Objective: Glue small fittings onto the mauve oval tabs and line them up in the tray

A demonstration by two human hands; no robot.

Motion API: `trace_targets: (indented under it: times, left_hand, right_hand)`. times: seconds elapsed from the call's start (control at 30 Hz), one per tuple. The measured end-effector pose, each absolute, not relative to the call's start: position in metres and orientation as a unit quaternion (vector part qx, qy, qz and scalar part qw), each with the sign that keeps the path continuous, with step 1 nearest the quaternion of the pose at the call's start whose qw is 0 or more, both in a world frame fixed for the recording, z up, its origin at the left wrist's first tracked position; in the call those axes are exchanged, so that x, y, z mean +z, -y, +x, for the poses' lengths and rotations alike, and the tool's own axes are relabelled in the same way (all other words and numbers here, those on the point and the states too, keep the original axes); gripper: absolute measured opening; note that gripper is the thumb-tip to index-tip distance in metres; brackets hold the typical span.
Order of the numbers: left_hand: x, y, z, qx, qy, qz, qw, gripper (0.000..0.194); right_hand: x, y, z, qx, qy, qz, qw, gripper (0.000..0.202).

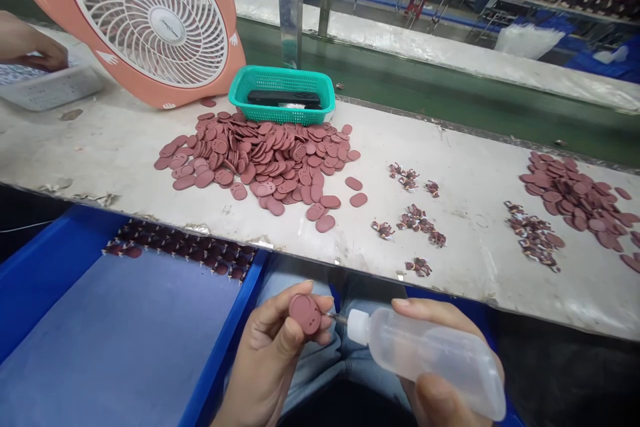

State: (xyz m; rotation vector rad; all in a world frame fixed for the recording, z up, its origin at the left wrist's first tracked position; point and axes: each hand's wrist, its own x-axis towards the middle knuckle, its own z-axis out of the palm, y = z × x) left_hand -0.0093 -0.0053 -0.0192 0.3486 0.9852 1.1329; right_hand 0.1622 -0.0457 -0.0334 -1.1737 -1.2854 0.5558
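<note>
My left hand (273,340) pinches a reddish-brown oval disc (305,314) between thumb and fingers, above my lap. Small holes and a round outline show on the disc's face. My right hand (445,360) is wrapped round a translucent squeeze bottle (430,353) with a white cap and a thin metal nozzle. The bottle lies tilted nearly level, and its nozzle tip points at the disc's right edge; whether it touches, I cannot tell. Beyond my hands, a large heap of similar discs (270,160) lies on the worktable (450,140). Small clusters of brown-and-white pieces (417,219) are scattered right of the heap.
A pink fan (235,47) and a green basket (283,117) holding a dark object stand behind the heap. At left, a blue bin (100,347) holds rows of dark pieces (185,247). Another person's hand (37,47) reaches into a white tray (55,90). More discs (575,193) lie far right.
</note>
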Motion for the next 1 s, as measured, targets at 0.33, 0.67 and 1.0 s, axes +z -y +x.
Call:
trace_targets:
  times: [0.33, 0.67, 1.0]
  left_hand:
    - [-0.02, 0.006, -0.009, 0.509, -0.454, 0.166, 0.713, 0.037]
    - [-0.016, -0.002, -0.013, 0.563, -0.482, 0.145, 0.655, 0.039]
    - [-0.033, -0.022, -0.036, 0.614, -0.459, 0.169, 0.62, 0.038]
  right_hand:
    - [-0.018, 0.039, 0.158, 0.224, 0.539, -0.521, 0.623, 0.032]
    - [0.006, -0.024, 0.175, 0.571, 0.333, -0.378, 0.648, 0.051]
    - [0.014, -0.154, 0.2, 0.244, 0.594, -0.653, 0.402, 0.044]
